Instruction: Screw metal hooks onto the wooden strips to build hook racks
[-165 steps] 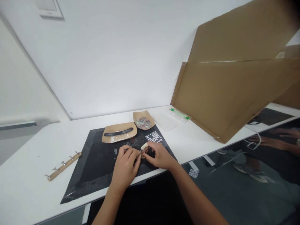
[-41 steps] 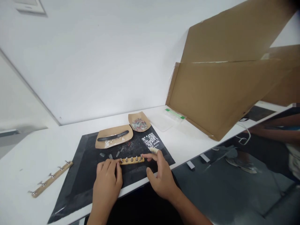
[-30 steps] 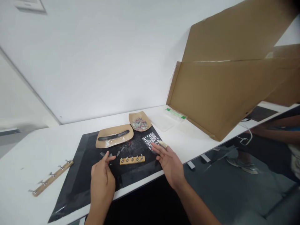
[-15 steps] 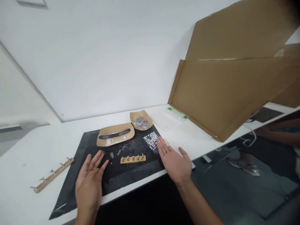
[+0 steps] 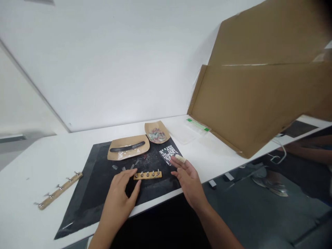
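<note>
A short wooden strip with several round metal pieces standing along it [image 5: 147, 175] lies on the black mat [image 5: 103, 188]. My left hand [image 5: 121, 195] is at the strip's left end, thumb and fingers apart on either side of it; whether they touch it I cannot tell. To the right of the strip, my right hand [image 5: 190, 183] hovers with loosely bent, parted fingers and holds nothing. One of its fingers has a pale cover [image 5: 180, 158]. Just beyond these fingers lies a dark sheet with rows of small white pieces [image 5: 168, 153].
A cardboard tray [image 5: 142, 151] holds a dark curved bar and white bits. Beside it, another tray [image 5: 157, 124] contains small colourful packets. A second wooden strip [image 5: 61, 190] lies left on the white table [image 5: 23, 166]. A large cardboard sheet [image 5: 254, 100] stands at the right.
My left hand has turned from palm-up and moved right to the short wooden strip. My right hand has rolled inward and its fingers have bent. The strip appears to stay in place.
</note>
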A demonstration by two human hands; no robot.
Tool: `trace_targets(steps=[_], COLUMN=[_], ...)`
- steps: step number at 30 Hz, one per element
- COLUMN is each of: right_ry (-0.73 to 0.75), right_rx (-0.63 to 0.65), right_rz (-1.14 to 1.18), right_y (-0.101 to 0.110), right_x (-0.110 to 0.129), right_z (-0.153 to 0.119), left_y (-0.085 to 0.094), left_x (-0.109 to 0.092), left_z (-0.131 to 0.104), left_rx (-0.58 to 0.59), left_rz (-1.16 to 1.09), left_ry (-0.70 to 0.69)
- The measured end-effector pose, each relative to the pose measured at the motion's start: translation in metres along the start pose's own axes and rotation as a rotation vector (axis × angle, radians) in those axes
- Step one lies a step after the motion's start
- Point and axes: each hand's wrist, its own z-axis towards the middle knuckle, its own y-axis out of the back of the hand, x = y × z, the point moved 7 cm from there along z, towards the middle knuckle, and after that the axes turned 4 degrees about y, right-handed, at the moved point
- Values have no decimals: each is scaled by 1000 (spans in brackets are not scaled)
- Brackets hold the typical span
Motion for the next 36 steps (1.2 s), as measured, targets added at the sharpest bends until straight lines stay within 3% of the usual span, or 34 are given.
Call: trace_targets(steps=[3,5,10,15,22,26,29,33,36], right_ry=[67,57,4,-11,-26,61,156,313,347], right_rx=[14,34,76,92,124,177,250,349,455], right_rz=[-175,-197,-173,-152,-121,-214,-324,-434,-456], right_y=[1,0,-2,-2,-1,-9,-27,-63,-88], right_x=[3,1,-3,-2,0,8,17,30,30], right_z=[3,6,8,8,8,4,-5,-13,-10], left_y=[20,23,12,6,3,15,27,26,25], left_x=[6,8,8,6,9,3,-8,-28,-36], left_z=[8,16,35,48,60,54,45,35,32], left_rx=[-71,-20,133,162,224,140,70,156,145], left_rz=[146,240,440,538,394,187,-37,-266,-327], left_ry=[-9,-17,15,16,-4,-39,-85,-152,-190])
